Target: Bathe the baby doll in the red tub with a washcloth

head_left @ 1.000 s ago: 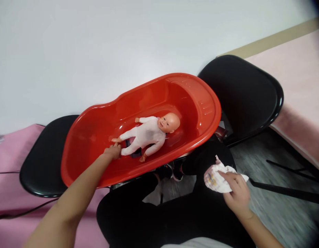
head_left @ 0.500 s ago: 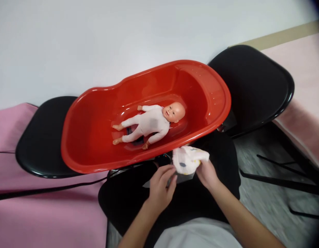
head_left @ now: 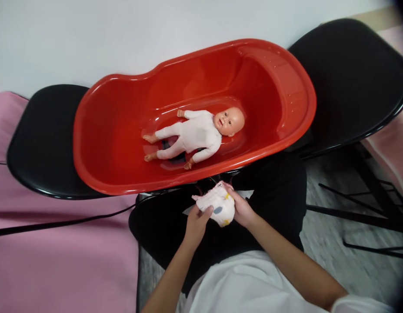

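Observation:
Over my lap I hold a small white washcloth (head_left: 217, 208) with grey and yellow spots and a pink edge. My left hand (head_left: 196, 221) is closed on its left side, thumb on top. At its right side, my right hand (head_left: 243, 209) grips it too, with the fingers partly hidden behind the cloth. Just beyond, in a red baby bathtub (head_left: 97, 148), a baby doll (head_left: 198, 132) in a white body suit lies on its back. Its head points right and its bare feet point left. Neither hand touches the doll or the tub.
Black chair seats (head_left: 44, 143) stick out at the tub's left and right ends. A pink padded surface (head_left: 64, 265) lies at the left, crossed by a dark strap (head_left: 74, 222). Thin black metal legs (head_left: 348, 219) stand on the grey floor at right. A pale wall rises behind.
Both hands have drawn the washcloth slightly left and turned it, and my left hand now has a fuller hold. The view has shifted, so the tub and doll appear higher.

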`<state>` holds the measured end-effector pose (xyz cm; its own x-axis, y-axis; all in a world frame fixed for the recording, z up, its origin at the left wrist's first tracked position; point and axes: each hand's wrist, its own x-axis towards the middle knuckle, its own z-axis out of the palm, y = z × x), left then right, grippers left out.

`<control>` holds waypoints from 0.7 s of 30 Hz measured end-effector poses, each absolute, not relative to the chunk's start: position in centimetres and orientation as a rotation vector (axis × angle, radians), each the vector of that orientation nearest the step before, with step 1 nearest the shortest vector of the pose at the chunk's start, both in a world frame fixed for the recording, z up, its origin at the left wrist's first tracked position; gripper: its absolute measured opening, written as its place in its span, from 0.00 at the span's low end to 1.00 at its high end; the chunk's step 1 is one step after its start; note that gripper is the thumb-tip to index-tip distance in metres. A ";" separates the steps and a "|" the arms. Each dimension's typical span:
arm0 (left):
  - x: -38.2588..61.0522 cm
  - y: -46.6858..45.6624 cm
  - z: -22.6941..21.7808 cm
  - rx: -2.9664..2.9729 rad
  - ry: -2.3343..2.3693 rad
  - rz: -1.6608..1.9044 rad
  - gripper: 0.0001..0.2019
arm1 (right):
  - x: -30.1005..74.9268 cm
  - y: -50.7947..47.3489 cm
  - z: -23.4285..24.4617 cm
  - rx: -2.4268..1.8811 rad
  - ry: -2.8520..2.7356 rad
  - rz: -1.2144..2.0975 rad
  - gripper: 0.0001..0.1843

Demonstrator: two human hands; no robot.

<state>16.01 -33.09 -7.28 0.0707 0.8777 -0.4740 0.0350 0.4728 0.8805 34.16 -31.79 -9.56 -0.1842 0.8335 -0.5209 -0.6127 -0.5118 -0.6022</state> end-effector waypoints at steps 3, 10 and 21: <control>16.7 -32.7 -7.0 1.118 1.434 0.775 0.23 | 34.6 -32.3 -10.9 -1.243 -0.360 1.666 0.40; 19.4 -32.8 -7.7 1.238 1.347 0.693 0.25 | 35.8 -35.4 -11.2 -1.199 -0.908 1.584 0.43; 21.0 -33.9 -10.5 0.768 1.317 0.802 0.30 | 34.8 -34.4 -11.4 -1.316 -0.343 1.788 0.42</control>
<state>21.04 -33.91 -10.49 0.0779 0.8526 -0.5167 -0.0681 0.5216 0.8504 34.80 -34.45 -11.36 -0.0679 0.7665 -0.6387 -0.4757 -0.5876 -0.6545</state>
